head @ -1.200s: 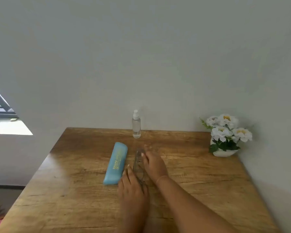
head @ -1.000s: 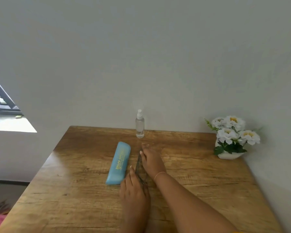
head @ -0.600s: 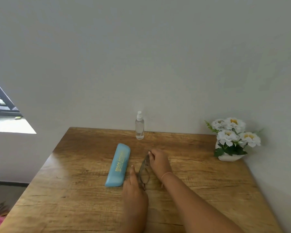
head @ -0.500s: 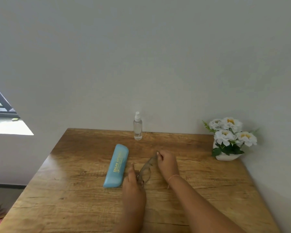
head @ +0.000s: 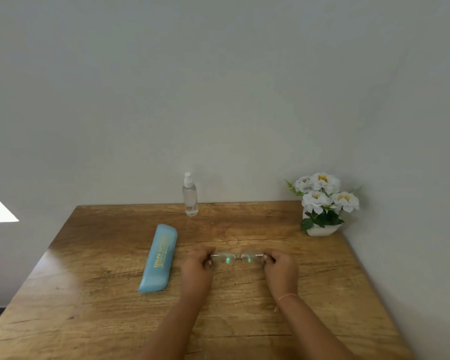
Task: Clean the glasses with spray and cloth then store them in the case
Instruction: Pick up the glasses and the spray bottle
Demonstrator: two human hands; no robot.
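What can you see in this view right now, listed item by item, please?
table: one, brown wood grain, filling the lower half against the wall
spray bottle: one, clear with a white nozzle, upright at the table's far edge, centre
case: one, light blue with gold lettering, lying closed, left of the hands
glasses: one pair, thin metal frame with clear lenses, held between both hands above the table centre
flower pot: one, white pot with white flowers and green leaves, far right corner
cloth: none in view
left hand: one, gripping the glasses' left end
right hand: one, gripping the right end, thin band on the wrist
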